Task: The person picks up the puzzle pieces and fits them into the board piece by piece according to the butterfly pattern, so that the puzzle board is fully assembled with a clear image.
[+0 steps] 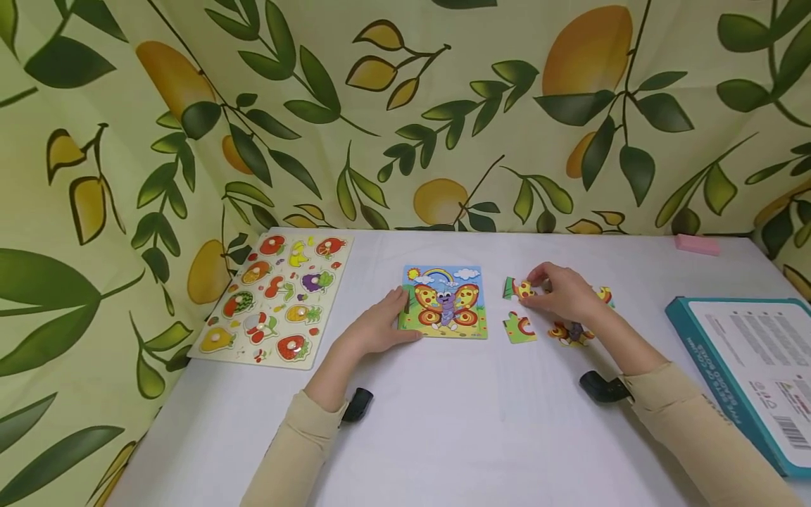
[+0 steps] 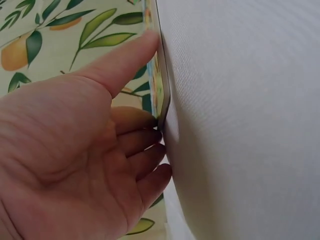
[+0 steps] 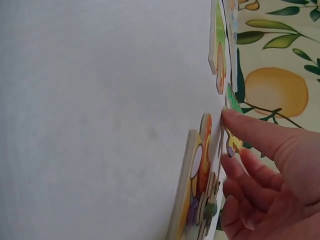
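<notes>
A square butterfly puzzle board [image 1: 445, 303] lies on the white table. My left hand [image 1: 379, 325] holds it at the lower left corner, thumb at the near edge and fingers along the left edge. In the left wrist view that hand [image 2: 95, 145] meets the board's edge [image 2: 159, 75]. To the right, my right hand [image 1: 564, 292] pinches a green and yellow puzzle piece [image 1: 522, 289] at the table surface. The piece [image 3: 233, 143] sits between thumb and fingers in the right wrist view. Closer to me is a green puzzle piece [image 1: 520, 328] with a red curve.
More puzzle pieces [image 1: 570, 334] lie below and behind the right hand, partly hidden by it. A fruit peg board [image 1: 272, 299] lies at left. A teal and white box [image 1: 754, 373] stands at right, and a pink block [image 1: 697, 244] at the back right. Patterned cloth [image 1: 405, 141] hangs behind.
</notes>
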Tool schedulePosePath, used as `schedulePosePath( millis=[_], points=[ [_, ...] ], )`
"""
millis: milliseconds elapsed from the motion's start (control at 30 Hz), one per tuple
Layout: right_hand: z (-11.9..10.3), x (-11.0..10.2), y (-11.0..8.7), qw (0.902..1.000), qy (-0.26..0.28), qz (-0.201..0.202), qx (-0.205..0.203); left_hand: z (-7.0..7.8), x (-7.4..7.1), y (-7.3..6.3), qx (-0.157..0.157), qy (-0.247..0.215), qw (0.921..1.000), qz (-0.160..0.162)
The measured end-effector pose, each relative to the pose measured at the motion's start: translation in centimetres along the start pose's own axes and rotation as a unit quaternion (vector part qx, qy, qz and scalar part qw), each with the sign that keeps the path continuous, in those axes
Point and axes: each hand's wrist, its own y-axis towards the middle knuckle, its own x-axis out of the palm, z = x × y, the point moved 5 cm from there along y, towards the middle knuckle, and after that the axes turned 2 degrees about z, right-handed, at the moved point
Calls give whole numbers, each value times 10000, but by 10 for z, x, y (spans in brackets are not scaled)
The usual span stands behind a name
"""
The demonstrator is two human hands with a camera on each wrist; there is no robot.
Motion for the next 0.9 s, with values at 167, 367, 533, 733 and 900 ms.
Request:
schedulePosePath(
  millis=[167, 367, 533, 733, 900],
  points=[
    [-13, 2, 5, 9981, 565, 251, 63, 0, 0, -1, 10, 48, 10000, 61],
    [-51, 28, 22, 9853, 1706, -55, 104, 2, 2, 0, 85, 89, 9998, 140],
    [-82, 59, 34, 9676, 2437, -606, 272, 2, 5, 3, 90, 181, 9997, 146],
    [-98, 84, 44, 9574, 2734, -788, 484, 1, 7, 6, 157, 303, 9993, 182],
    [-103, 90, 48, 9672, 2429, -624, 397, 2, 5, 5, 180, 387, 9989, 199]
  ],
)
